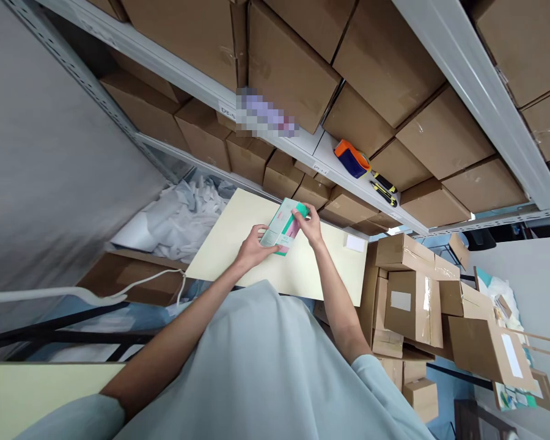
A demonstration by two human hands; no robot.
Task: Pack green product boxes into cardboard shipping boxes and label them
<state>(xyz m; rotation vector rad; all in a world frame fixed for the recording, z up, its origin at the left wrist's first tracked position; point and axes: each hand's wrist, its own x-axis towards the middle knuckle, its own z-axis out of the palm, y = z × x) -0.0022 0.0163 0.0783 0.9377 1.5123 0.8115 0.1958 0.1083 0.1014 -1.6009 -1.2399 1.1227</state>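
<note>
A small carton [280, 223], white and green with a pink patch, is held tilted above the pale yellow tabletop [220, 244]. My left hand [255, 245] grips its near left end, thumb along the lower edge and fingers on the far side. At the upper right end my right hand [310, 223] pinches the same carton, with the thumb over its green and pink face. Whatever the carton contains is hidden. On the tabletop to the right of my hands lies a small white block or stack of labels [355, 243].
Shelves packed with brown boxes [293, 67] rise beyond the table. A tape dispenser [352, 159] and two utility knives [384, 187] rest on a shelf. Crumpled white paper [183, 211] fills the left corner. Stacked cartons [412, 305] stand at right. A white cable [87, 296] crosses at left.
</note>
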